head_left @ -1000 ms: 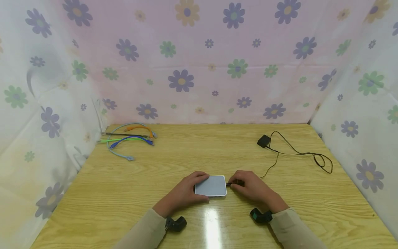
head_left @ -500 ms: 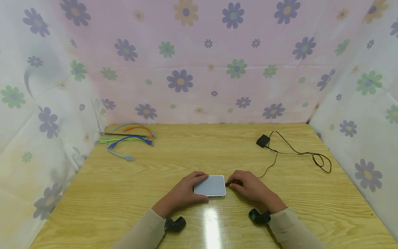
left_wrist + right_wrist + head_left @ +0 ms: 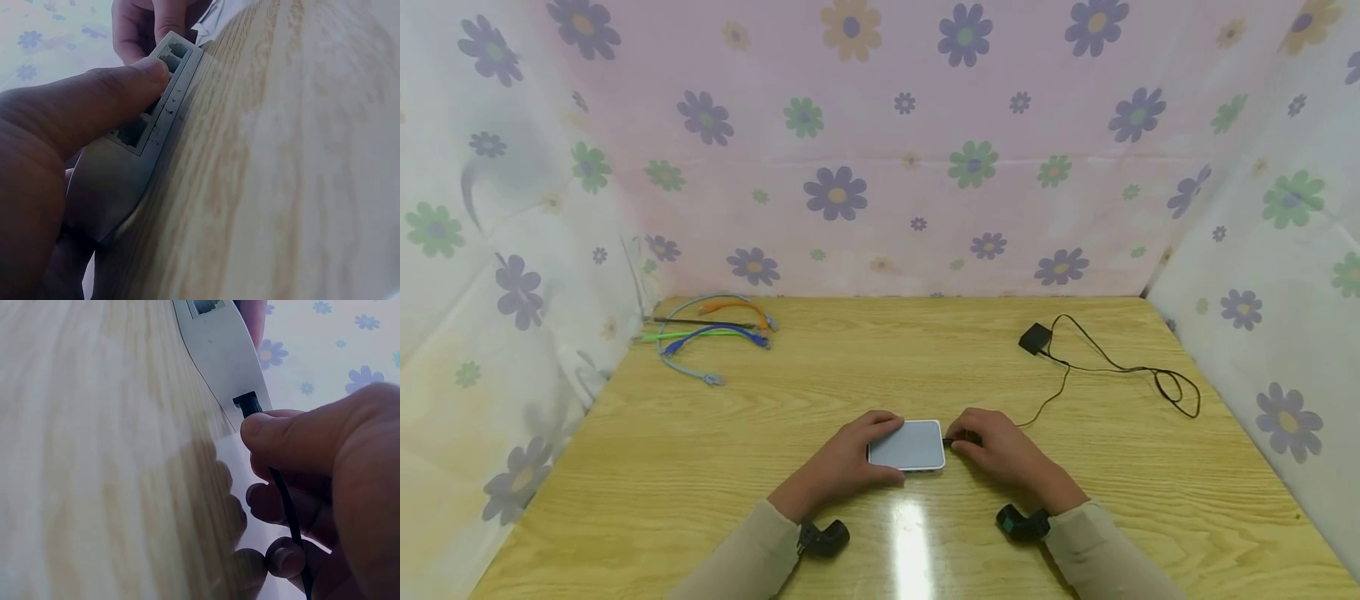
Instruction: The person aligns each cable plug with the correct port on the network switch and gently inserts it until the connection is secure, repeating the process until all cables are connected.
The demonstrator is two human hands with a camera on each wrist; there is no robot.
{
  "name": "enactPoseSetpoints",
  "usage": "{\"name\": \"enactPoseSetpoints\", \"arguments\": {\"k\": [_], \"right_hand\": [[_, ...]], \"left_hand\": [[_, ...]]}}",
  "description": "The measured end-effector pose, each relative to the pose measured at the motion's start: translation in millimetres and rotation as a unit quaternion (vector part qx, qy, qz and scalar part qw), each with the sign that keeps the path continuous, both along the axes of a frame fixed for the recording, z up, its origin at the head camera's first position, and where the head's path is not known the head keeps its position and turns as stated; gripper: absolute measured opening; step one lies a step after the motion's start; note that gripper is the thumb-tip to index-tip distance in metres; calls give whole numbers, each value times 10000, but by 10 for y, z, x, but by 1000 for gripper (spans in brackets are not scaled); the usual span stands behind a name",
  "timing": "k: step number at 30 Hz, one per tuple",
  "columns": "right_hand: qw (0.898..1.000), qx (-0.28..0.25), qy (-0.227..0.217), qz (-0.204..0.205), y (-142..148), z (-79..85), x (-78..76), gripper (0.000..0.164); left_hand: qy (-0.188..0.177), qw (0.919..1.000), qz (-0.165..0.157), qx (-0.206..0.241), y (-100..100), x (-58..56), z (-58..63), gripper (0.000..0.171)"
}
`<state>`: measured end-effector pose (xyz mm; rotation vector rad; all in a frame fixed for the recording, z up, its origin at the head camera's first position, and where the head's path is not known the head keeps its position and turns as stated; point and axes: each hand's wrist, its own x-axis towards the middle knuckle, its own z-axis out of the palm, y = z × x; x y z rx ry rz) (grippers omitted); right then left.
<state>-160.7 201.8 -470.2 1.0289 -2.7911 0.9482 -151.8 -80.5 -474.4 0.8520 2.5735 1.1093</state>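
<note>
A small white network switch (image 3: 907, 445) with a grey top lies flat on the wooden table. My left hand (image 3: 850, 457) grips its left end, thumb along the near side and fingers at the far side. In the left wrist view that thumb covers part of the row of Ethernet ports (image 3: 131, 132). On the right end, my right hand (image 3: 1002, 448) pinches a black power plug (image 3: 249, 404) between thumb and index finger. The plug's tip sits in the socket of the switch. Its thin black cord (image 3: 289, 509) runs back beneath the palm, past the other curled fingers.
A black power adapter (image 3: 1036, 339) lies at the back right, its cord looped (image 3: 1176, 392) toward the right edge. Several short network cables, among them a blue cable (image 3: 715, 327) and an orange cable (image 3: 730, 307), lie at the back left. Flowered cloth (image 3: 880, 150) surrounds the table.
Both hands keep their hold on the switch and the plug. The whole view shifts very slightly; otherwise nothing visibly moves.
</note>
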Motion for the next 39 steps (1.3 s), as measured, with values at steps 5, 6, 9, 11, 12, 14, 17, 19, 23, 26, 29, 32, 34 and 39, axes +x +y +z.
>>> {"name": "enactPoseSetpoints", "arguments": {"k": [5,6,9,11,12,14,17,19,23,26,29,32,34,39], "right_hand": [[10000,23,-30,-45,-7,4,-3,9],[10000,22,-38,-49,-8,4,-3,9],[10000,27,-55,-61,-12,2,-1,9],[10000,24,-51,-63,-16,2,-2,9],[10000,20,-48,-57,-18,0,-2,9],[10000,25,-41,-48,-28,0,-2,10],[10000,38,-26,-44,-42,8,4,11],[10000,59,-21,-64,-51,15,9,11],[9999,88,18,-90,-51,17,19,11],[9999,93,44,-101,-49,13,22,10],[9999,91,44,-89,-50,8,23,10],[9999,82,5,-90,-54,4,21,10],[9999,72,-11,-92,-55,3,20,10],[9999,70,1,-116,-53,-5,25,10]], "left_hand": [[-81,10000,18,-33,5,5,14,77],[-106,9999,28,-38,6,8,22,77],[-167,9998,37,-40,8,19,36,77],[-164,9998,36,-55,9,23,40,76],[-157,9998,33,-70,10,23,39,76],[-126,9999,19,-79,13,23,39,76],[-74,10000,-1,-59,19,20,40,75],[-56,10000,-5,-56,23,16,37,75],[-17,10000,-10,-52,28,13,26,75],[8,10000,-16,-62,30,8,16,75],[29,9999,-1,-111,28,4,3,75],[82,9999,-9,-114,27,2,-8,76],[82,9999,2,-83,26,4,-10,75],[52,10000,44,-54,30,18,-23,75]]}}
